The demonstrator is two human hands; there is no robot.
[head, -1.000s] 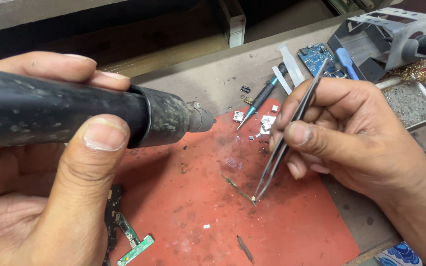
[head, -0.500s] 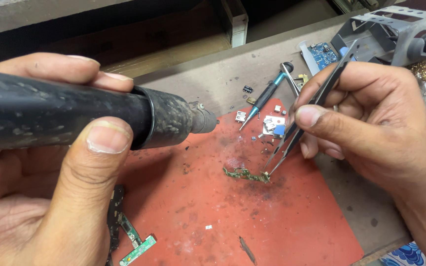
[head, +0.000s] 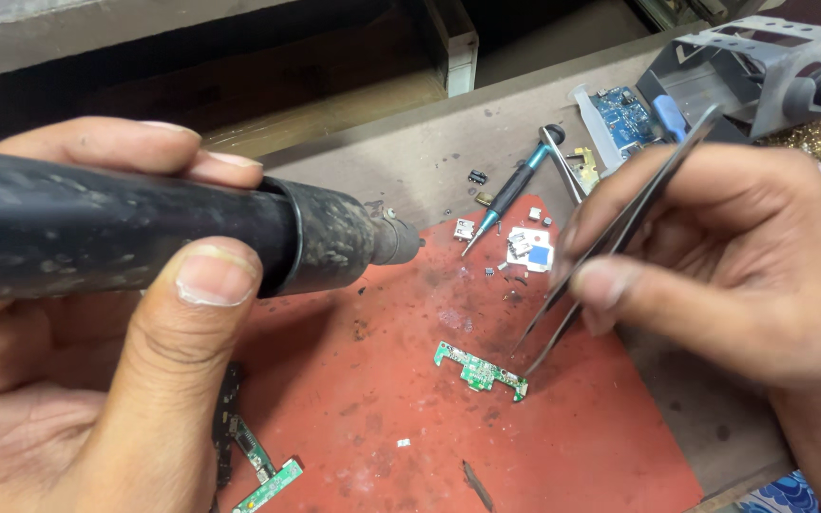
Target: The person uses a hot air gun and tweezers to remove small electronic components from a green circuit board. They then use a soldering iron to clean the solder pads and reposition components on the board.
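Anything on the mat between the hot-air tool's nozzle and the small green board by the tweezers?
In the head view, only stained red mat lies between the nozzle and the green board: dark scorch marks and specks, no parts.

A grey-brown workbench (head: 448, 142) fills the view, its surface scuffed and speckled. A red mat (head: 382, 399) lies over it from the centre toward 6 o'clock (stained with dark marks). Beyond the bench's far edge, toward 12 o'clock, a dark recess (head: 239, 57) holds a wooden shelf (head: 334, 109). At 2 o'clock stands a grey metal stand (head: 743, 66). Light falls evenly from above.
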